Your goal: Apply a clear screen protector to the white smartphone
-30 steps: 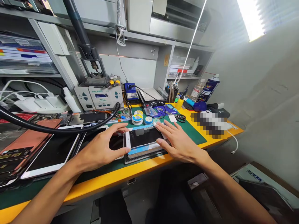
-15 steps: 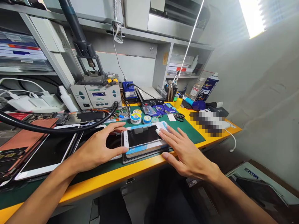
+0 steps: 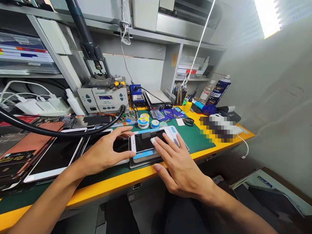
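Note:
A smartphone with a white frame and black screen (image 3: 142, 142) lies face up on a blue and white box on the workbench. My left hand (image 3: 107, 149) curves around its left end, with the thumb at the near corner and the fingers at the far corner. Over the screen, my right hand (image 3: 174, 159) lies with its fingers stretched and its thumb apart near the bench edge. A small white piece of cloth or paper (image 3: 153, 140) shows at the right fingertips, pressed on the glass. Beneath the box is a grey perforated slab (image 3: 136, 163).
A black hose (image 3: 60, 132) arches across tablets (image 3: 57, 156) at left. Behind stand a hot-air station (image 3: 104, 99), solder spools (image 3: 143, 122) and a blue soldering unit (image 3: 135, 94). Scissors (image 3: 188, 121), a yellow bottle (image 3: 188, 106) and a spray can (image 3: 220, 89) are at right.
My right hand has slid left and nearer along the screen with the white piece, uncovering the box's right end. My left hand keeps its place at the phone's left end. The view has shifted slightly.

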The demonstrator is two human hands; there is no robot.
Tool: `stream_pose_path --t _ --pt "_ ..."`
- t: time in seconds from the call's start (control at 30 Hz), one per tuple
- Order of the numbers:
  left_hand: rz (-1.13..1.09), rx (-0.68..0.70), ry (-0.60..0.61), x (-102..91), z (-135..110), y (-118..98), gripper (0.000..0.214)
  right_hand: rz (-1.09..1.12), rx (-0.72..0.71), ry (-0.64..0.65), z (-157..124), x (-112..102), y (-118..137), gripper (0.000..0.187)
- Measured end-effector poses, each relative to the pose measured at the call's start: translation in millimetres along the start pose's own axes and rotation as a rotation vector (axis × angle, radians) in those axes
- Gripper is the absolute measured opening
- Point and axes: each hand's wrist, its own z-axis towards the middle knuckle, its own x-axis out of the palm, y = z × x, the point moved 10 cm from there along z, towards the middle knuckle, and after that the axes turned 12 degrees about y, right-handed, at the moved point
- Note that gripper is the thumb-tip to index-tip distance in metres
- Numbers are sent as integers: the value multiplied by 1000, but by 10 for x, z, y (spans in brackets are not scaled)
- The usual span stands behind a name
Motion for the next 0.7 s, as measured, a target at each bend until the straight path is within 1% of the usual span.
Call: stream_pose_path --t 0.17,0.27,0.37,0.5,0.7 --pt "-24 15 7 9 1 18 93 78 -47 13 151 63 245 65" --pt "-36 23 10 17 2 53 92 115 -87 -20 229 75 373 65" --pt "-34 32 9 17 -4 67 91 135 -103 -55 259 76 418 62" --pt "-15 31 11 16 -2 43 93 116 -85 -47 196 87 329 62" --pt "12 13 -2 4 10 44 94 22 -7 -72 -56 24 -5 56"
